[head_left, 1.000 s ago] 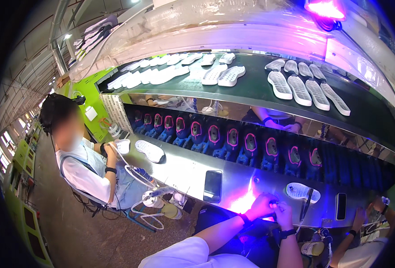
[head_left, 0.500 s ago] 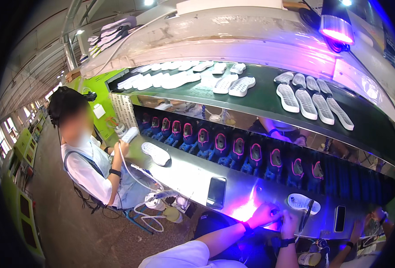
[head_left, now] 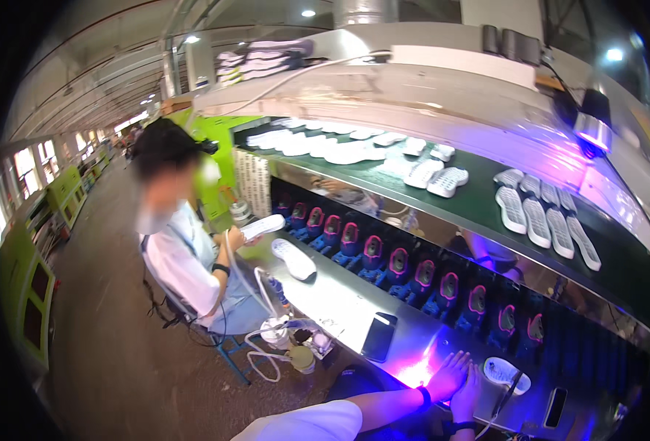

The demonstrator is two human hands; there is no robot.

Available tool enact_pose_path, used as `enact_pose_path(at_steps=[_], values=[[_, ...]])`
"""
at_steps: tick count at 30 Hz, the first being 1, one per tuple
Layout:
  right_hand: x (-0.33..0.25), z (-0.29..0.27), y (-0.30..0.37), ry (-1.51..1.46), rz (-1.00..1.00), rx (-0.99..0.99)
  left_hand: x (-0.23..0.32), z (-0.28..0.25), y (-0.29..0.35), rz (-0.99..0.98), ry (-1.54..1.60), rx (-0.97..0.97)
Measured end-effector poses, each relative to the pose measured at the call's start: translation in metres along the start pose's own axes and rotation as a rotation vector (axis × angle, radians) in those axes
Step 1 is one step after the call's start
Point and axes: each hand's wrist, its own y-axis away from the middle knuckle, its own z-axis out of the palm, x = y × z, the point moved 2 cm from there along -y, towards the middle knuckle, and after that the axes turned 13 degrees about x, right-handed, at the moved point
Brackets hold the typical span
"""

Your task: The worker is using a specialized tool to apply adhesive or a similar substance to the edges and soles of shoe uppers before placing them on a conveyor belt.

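Over the metal bench my left hand (head_left: 449, 376) and my right hand (head_left: 467, 392) come together, palms close or touching, fingers stretched out. Nothing shows in either hand, though the space between the palms is hidden. Just right of them lies a white shoe sole (head_left: 495, 368), with a dark slim tool (head_left: 511, 392) across it; a pale tube runs from the tool's lower end. Left of my hands a bright pink-violet patch of light falls on the metal bench (head_left: 347, 305), beside a dark phone (head_left: 378, 338). A second phone (head_left: 555, 408) lies to the right.
Behind the bench runs a row of dark shoe uppers (head_left: 448, 287) outlined in glowing pink. Above, a green conveyor belt (head_left: 479, 202) carries several white soles. At left a seated co-worker (head_left: 185, 235) holds a white sole (head_left: 263, 226); another sole (head_left: 293, 259) lies nearby. Tubed pots (head_left: 302, 359) stand below.
My fingers were curled together and are now stretched out. The view has swung, so the scene sits further right and lower. The co-worker's sole has turned.
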Motion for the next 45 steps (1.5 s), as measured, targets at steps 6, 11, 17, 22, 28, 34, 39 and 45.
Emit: enact_pose_path(at_steps=[6,11,17,22,28,34,39,45], values=[[-0.012,-0.012,0.006,-0.095,0.011,0.186,0.015,-0.017,-0.008,0.009,0.024,-0.125],[-0.010,-0.025,-0.002,-0.202,0.038,0.034,0.007,-0.009,-0.003,-0.017,0.012,-0.071],[-0.009,-0.033,-0.005,-0.326,0.105,0.008,0.012,-0.014,-0.005,-0.034,0.101,-0.101],[0.016,-0.022,0.006,-0.363,0.306,-0.005,0.009,-0.003,-0.003,-0.022,0.151,0.083],[0.026,-0.017,0.010,-0.486,0.386,-0.037,0.003,0.019,0.003,-0.078,0.261,0.069],[0.033,-0.018,0.012,-0.465,0.301,-0.036,0.005,0.024,0.006,-0.067,0.311,0.064],[0.028,-0.028,0.005,-0.431,0.194,-0.042,0.002,0.043,0.009,-0.041,0.210,0.142],[0.011,-0.038,0.005,-0.370,0.277,-0.116,0.005,0.036,0.005,-0.036,0.268,0.037]])
